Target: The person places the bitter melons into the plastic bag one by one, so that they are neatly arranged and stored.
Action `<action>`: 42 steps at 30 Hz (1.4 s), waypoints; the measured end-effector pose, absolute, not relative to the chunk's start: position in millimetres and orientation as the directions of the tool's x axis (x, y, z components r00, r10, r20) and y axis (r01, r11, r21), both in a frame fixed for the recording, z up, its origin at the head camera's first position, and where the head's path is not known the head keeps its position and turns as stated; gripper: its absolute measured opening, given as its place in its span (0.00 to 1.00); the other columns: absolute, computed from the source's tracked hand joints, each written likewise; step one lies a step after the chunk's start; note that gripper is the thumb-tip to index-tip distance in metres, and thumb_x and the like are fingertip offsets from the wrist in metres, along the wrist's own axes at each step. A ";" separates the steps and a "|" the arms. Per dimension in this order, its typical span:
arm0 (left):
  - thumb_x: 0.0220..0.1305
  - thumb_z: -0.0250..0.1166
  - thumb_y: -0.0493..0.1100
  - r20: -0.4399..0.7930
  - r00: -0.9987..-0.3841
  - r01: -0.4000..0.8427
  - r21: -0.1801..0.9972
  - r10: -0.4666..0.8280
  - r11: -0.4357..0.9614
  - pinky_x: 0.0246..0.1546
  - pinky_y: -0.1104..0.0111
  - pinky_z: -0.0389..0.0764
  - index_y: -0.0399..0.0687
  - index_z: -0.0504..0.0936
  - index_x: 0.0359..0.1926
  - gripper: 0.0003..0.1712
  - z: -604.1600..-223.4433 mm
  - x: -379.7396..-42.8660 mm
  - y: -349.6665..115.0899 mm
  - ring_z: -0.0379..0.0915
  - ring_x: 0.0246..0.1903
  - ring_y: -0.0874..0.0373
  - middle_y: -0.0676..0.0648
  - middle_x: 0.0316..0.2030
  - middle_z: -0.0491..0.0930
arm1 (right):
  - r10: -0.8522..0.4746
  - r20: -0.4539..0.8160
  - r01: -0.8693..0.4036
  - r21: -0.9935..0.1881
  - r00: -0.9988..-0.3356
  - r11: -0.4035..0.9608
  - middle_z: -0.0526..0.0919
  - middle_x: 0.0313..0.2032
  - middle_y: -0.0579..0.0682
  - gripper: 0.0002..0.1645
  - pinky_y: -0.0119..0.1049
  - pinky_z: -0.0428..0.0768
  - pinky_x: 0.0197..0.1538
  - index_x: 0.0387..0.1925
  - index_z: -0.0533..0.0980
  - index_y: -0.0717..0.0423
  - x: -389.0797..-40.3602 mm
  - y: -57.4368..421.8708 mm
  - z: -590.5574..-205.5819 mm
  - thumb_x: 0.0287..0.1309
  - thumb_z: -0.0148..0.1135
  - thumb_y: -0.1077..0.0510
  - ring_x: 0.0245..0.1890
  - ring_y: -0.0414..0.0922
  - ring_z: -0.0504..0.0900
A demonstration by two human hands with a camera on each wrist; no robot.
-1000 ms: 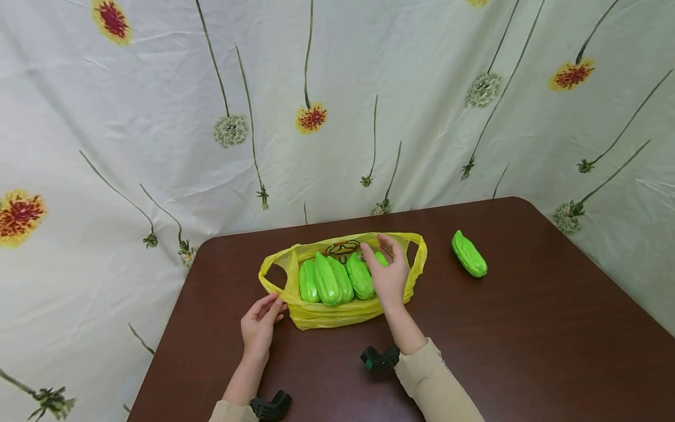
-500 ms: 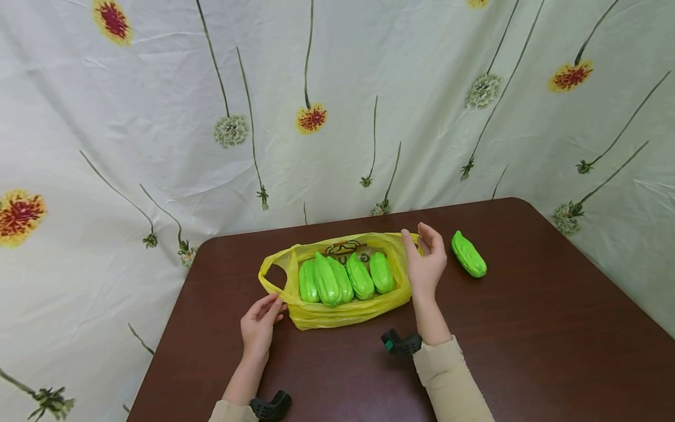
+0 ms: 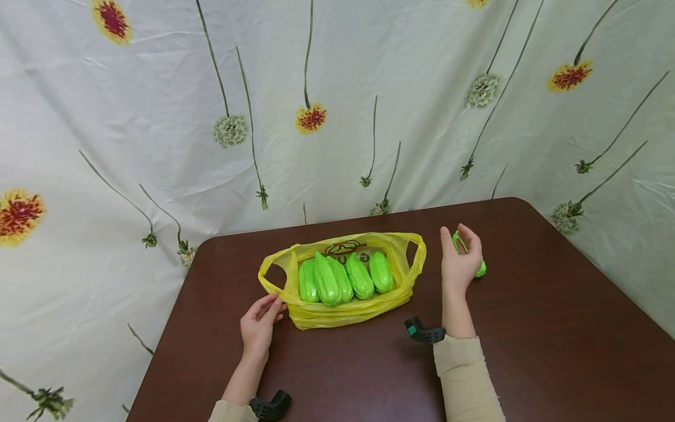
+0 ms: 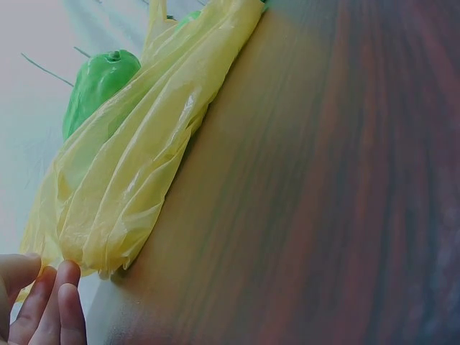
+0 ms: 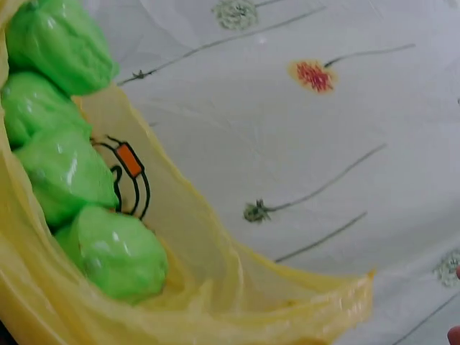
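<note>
A yellow plastic bag (image 3: 337,316) stands on the table with its mouth spread wide. Inside, several ridged, oblong green fruits (image 3: 381,272) lie side by side. My left hand (image 3: 257,328) pinches the bag's edge at its near left corner; the left wrist view shows thumb and fingertips at the yellow film (image 4: 122,208). My right hand (image 3: 460,261) is over one more green fruit (image 3: 480,269), lying right of the bag. Thumb and fingers are spread apart, with part of that fruit showing between them; the hand hides most of it. Only fingertips (image 5: 454,335) edge into the right wrist view.
The dark brown table (image 3: 548,328) has a rounded far right corner. Behind it hangs a white curtain (image 3: 337,164) printed with flowers. A bag handle loop (image 3: 416,255) stands up on the right side. Each wrist wears a black device (image 3: 424,331).
My right hand has moved right, from above the bag's right end to the lone green fruit, uncovering the fruit at that end. My left hand has stayed at the bag's corner.
</note>
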State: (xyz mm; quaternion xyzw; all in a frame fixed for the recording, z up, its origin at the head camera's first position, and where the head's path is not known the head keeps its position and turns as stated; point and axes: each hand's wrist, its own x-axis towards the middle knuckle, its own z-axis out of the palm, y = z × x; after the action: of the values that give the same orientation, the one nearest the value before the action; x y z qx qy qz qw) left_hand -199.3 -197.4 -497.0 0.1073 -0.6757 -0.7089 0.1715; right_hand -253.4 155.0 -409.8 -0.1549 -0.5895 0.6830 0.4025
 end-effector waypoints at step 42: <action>0.61 0.64 0.38 0.068 -0.918 0.084 0.996 -0.391 -0.025 0.33 0.72 0.82 0.31 0.79 0.48 0.17 -496.2 -198.0 -197.4 0.82 0.32 0.60 0.50 0.34 0.82 | 0.757 -0.006 0.107 -0.991 -0.653 0.084 0.68 0.58 0.59 0.32 0.45 0.66 0.58 0.60 0.69 0.60 -258.8 233.0 -478.6 0.56 0.64 0.53 0.57 0.53 0.65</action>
State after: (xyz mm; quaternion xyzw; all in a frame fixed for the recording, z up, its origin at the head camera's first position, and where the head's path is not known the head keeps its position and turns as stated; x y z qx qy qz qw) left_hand -198.0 -197.4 -496.2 0.1132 -0.6778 -0.7068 0.1679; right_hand -258.8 233.0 -478.6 -0.3159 -0.6843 0.5984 0.2716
